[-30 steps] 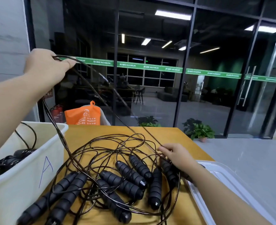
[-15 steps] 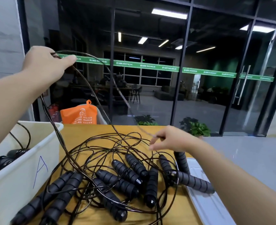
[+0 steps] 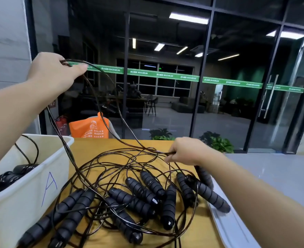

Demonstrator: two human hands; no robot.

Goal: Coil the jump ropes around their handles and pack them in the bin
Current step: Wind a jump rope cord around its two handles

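dark glass wall (image 3: 237,86) with green stripe (image 3: 165,75); potted plants (image 3: 217,143); grey floor (image 3: 276,169).

Evenly lit foreground, soft overhead light, no harsh shadows on tabletop (image 3: 86,149). Faint soft shadows under handles (image 3: 142,191). Dark beyond glass wall (image 3: 237,83); ceiling strip lights (image 3: 188,18) glaring, slightly blown out, w/ reflections doubled in panes. Sheen on thin cords (image 3: 112,163). Wide-angle bend at edges: frame bars lean, forearms stretched. Slight motion blur on right hand (image 3: 187,152) & handle under it. Background soft, grainy.
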